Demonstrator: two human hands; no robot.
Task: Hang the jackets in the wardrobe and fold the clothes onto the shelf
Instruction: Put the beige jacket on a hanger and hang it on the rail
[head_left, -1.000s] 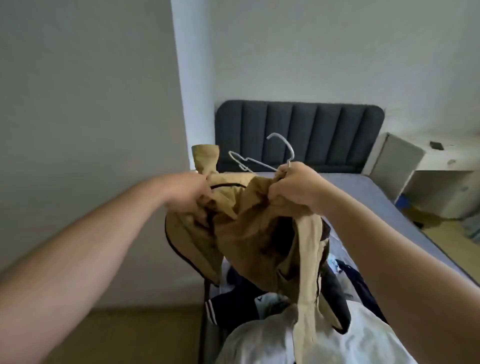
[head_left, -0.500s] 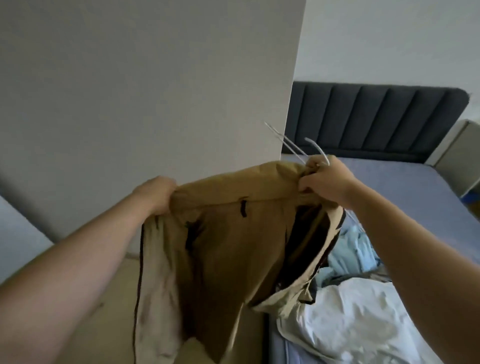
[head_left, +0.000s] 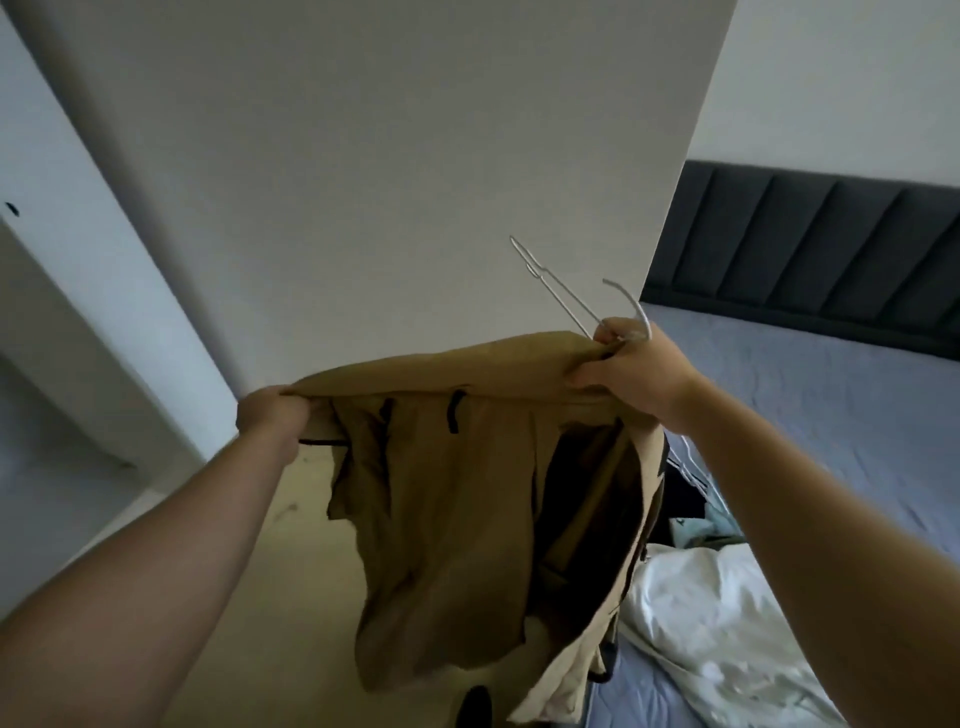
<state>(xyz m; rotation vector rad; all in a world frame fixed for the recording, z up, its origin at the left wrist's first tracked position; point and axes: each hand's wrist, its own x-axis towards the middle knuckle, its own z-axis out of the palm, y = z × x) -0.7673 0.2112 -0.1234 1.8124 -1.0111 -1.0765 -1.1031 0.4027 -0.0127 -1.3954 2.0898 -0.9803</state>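
A tan jacket (head_left: 467, 499) with dark trim hangs spread in the air between my two hands, its inside facing me. My left hand (head_left: 272, 415) grips the jacket's top edge at the left. My right hand (head_left: 634, 371) grips the top edge at the right together with a thin white wire hanger (head_left: 571, 296), whose hook and one arm stick up above my fingers. The jacket's lower part droops over the bed's edge.
A large pale panel (head_left: 415, 182) stands straight ahead behind the jacket. A bed with a purple-grey sheet (head_left: 810, 395) and a dark padded headboard (head_left: 831, 239) lies to the right. A white garment (head_left: 717, 629) and darker clothes (head_left: 685, 493) lie on it.
My view has swung left, away from the bed toward the pale panel. The bunched jacket has been pulled open and now hangs wide between my hands.
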